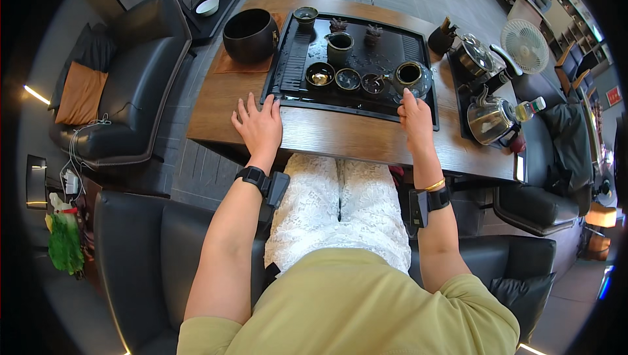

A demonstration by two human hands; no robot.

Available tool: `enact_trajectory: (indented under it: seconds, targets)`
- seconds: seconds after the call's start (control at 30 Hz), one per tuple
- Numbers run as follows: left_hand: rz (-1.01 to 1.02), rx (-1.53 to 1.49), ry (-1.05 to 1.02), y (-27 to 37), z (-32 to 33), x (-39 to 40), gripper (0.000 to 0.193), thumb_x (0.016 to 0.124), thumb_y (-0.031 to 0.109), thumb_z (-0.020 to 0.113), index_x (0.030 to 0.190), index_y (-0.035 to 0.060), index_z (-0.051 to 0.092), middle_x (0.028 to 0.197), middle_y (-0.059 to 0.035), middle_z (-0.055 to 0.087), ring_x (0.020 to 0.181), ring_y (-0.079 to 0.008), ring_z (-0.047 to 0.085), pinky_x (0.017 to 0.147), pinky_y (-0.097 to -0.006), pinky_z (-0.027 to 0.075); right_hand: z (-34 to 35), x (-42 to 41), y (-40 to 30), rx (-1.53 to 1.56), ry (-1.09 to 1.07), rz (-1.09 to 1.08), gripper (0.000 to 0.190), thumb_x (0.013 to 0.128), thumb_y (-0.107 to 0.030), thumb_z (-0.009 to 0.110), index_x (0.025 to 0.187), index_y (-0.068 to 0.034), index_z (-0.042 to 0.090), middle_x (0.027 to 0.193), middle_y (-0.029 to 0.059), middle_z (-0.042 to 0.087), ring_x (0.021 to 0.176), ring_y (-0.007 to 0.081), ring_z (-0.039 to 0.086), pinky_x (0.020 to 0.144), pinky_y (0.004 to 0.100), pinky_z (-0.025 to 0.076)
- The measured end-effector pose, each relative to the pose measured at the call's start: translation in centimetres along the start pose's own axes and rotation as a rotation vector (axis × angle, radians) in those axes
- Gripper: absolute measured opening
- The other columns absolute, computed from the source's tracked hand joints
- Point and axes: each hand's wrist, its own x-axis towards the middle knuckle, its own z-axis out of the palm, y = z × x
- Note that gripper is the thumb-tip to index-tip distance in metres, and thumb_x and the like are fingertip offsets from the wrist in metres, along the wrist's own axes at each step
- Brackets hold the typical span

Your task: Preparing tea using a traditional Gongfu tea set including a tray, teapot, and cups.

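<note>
My right hand (416,115) grips the handle of a dark glazed teapot (421,80), whose top opening shows no lid, at the right end of a black tea tray (343,104). The teapot's spout points left, towards a small dark cup (372,84). Beside that cup are a blue-grey cup (348,79) and a dark bowl-like cup (321,75) with a golden gleam inside. Behind them stands a pitcher (339,48) with a pouring lip. My left hand (259,122) lies with fingers spread on the wooden table's front edge, near the tray's left corner, holding nothing.
A big black bowl (250,36) stands left of the tray. Another cup (305,16) and two small figurines (374,34) sit at its back. To the right are a dark holder with tools (442,40), a lidded pot (475,54), a glass kettle (490,118) and a white fan (524,46).
</note>
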Motion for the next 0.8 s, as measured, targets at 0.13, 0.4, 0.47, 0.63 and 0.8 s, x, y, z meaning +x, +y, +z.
enact_trajectory:
  seconds: [0.13,0.4,0.47,0.63,0.8]
  targets:
    - [0.009,0.004,0.001,0.1,0.0,0.1,0.035,0.107,0.042,0.053,0.128,0.0226,0.075,0.149,-0.0192,0.059,0.143,-0.0427,0.045,0.119,-0.0597,0.028,-0.4,0.2,0.1,-0.009,0.019,-0.007,0.035,0.107,-0.036,0.060,0.084,-0.010,0.057,0.066,-0.0055,0.049,0.053,0.0046,0.038,0.049,0.0249,0.028]
    - [0.001,0.029,-0.010,0.0,0.0,0.2,0.035,0.106,0.042,0.054,0.130,0.0237,0.074,0.149,-0.0179,0.059,0.144,-0.0412,0.045,0.119,-0.0584,0.028,-1.8,3.0,-0.1,0.460,-0.107,0.284,0.028,0.106,-0.034,0.062,0.096,-0.009,0.056,0.065,-0.0078,0.043,0.049,0.0025,0.030,0.044,0.0197,0.020]
    - [0.001,0.045,-0.008,0.0,0.0,0.1,0.036,0.106,0.043,0.055,0.130,0.0246,0.073,0.149,-0.0166,0.059,0.145,-0.0400,0.045,0.119,-0.0574,0.029,-1.9,4.1,0.2,0.512,-0.195,0.319,0.027,0.106,-0.033,0.064,0.095,-0.009,0.055,0.065,-0.0077,0.042,0.049,0.0027,0.029,0.044,0.0196,0.020]
    - [-0.011,0.039,-0.029,0.2,-0.1,0.1,0.035,0.106,0.042,0.055,0.130,0.0239,0.073,0.150,-0.0165,0.059,0.145,-0.0400,0.045,0.119,-0.0576,0.029,-1.7,7.5,0.5,0.583,-0.280,0.343,0.028,0.106,-0.033,0.063,0.093,-0.010,0.055,0.064,-0.0078,0.040,0.048,0.0031,0.028,0.043,0.0202,0.021]
    - [-0.006,0.015,-0.016,0.1,-0.1,0.1,0.034,0.106,0.040,0.056,0.128,0.0227,0.074,0.149,-0.0185,0.058,0.144,-0.0413,0.045,0.120,-0.0589,0.028,-0.7,10.4,1.4,0.591,-0.311,0.341,0.028,0.106,-0.034,0.063,0.092,-0.010,0.056,0.063,-0.0077,0.039,0.048,0.0036,0.028,0.043,0.0209,0.022]
